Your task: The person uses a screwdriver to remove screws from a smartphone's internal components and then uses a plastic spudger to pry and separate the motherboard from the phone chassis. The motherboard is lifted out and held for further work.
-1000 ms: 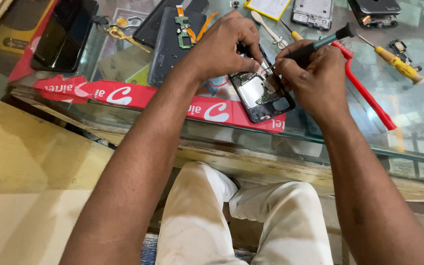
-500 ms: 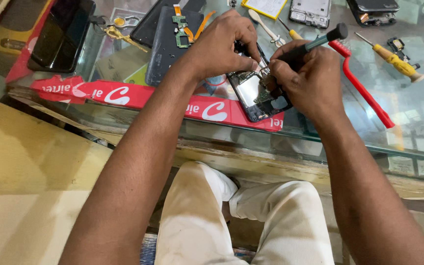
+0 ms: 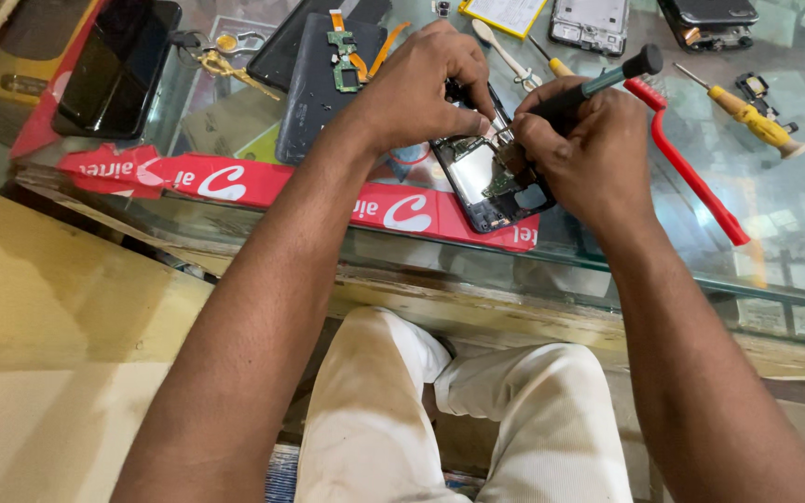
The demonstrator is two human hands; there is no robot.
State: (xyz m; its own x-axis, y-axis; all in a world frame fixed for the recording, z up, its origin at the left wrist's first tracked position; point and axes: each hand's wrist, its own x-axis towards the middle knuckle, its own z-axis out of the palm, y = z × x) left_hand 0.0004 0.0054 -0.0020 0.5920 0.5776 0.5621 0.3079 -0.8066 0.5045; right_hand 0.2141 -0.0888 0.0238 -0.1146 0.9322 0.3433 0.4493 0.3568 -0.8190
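While the left hand [image 3: 421,88] curls over the upper edge of an opened phone [image 3: 488,182] and pins it to the glass counter [image 3: 784,214], the right hand [image 3: 579,154] works a dark-handled screwdriver [image 3: 607,79] into the exposed inside. Both hands sit close together, almost touching over the phone; the left is clamped on the phone's frame, the right is closed round the tool's shaft in a pen-like grip.

Step in hand, by my reading: driving or loosening a small screw near the phone's upper middle. The tip itself is hidden behind the fingers, so I cannot tell whether it is seated. Any next move calls for a steady, upright tool and firm downward hold from the left hand, since the phone lies on smooth glass.

Phone's look: back cover off, dark frame, a pale metal shield plate and green board showing, lower end pointing toward the counter's near edge, lying partly over a red sticker strip [image 3: 225,177].

Left of the left hand: a black phone [image 3: 118,61] face up, then a dark panel with a small green board and orange flex [image 3: 347,51]. Right of the right hand: a red-handled brush [image 3: 691,158], then a yellow-handled screwdriver [image 3: 747,116].
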